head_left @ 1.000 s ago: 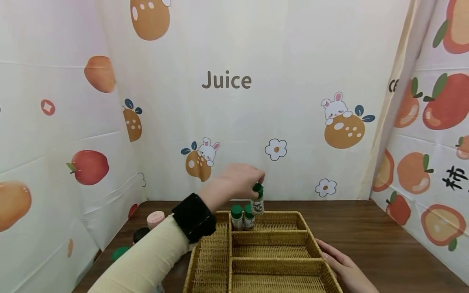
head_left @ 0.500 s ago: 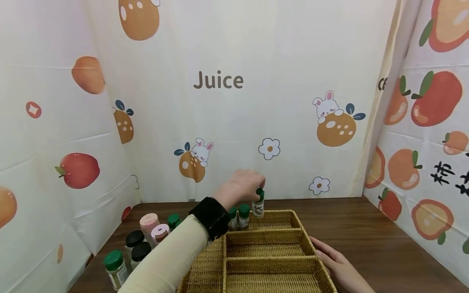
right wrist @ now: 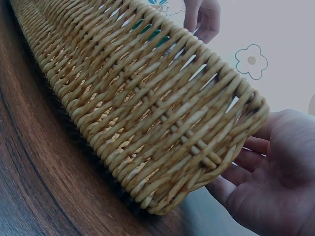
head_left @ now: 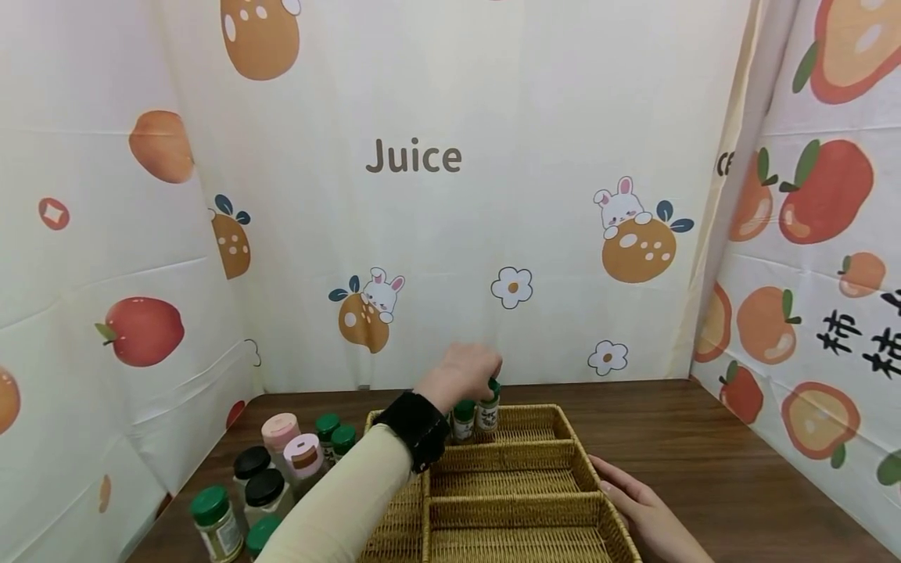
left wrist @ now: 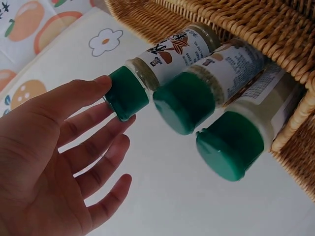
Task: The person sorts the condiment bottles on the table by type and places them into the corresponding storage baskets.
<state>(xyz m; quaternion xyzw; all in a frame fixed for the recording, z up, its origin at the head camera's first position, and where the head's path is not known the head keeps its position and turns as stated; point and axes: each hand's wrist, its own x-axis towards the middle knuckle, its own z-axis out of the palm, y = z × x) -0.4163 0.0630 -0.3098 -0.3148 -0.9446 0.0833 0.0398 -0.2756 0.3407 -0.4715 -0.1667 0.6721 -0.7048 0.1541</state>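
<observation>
A woven basket (head_left: 586,469) with several compartments sits on the wooden table. Three green-capped spice bottles stand side by side in its back compartment; in the head view the rightmost bottle (head_left: 487,412) and the one beside it (head_left: 463,420) show. My left hand (head_left: 490,382) hovers over the rightmost bottle (left wrist: 177,51), its straight fingers (left wrist: 93,87) just touching the green cap (left wrist: 126,93). My right hand (head_left: 633,500) lies flat against the basket's right side, palm (right wrist: 280,182) by the corner of the basket (right wrist: 147,103).
Left of the basket stand several jars: pink-lidded (head_left: 281,432), black-lidded (head_left: 264,490) and green-capped (head_left: 213,520). Printed cloth walls close in the back and both sides. Bare wooden table (head_left: 704,446) lies to the right of the basket.
My left hand has lowered the bottle into the back compartment beside the other two, and its fingers have loosened on the cap. The right hand has stayed at the basket's side.
</observation>
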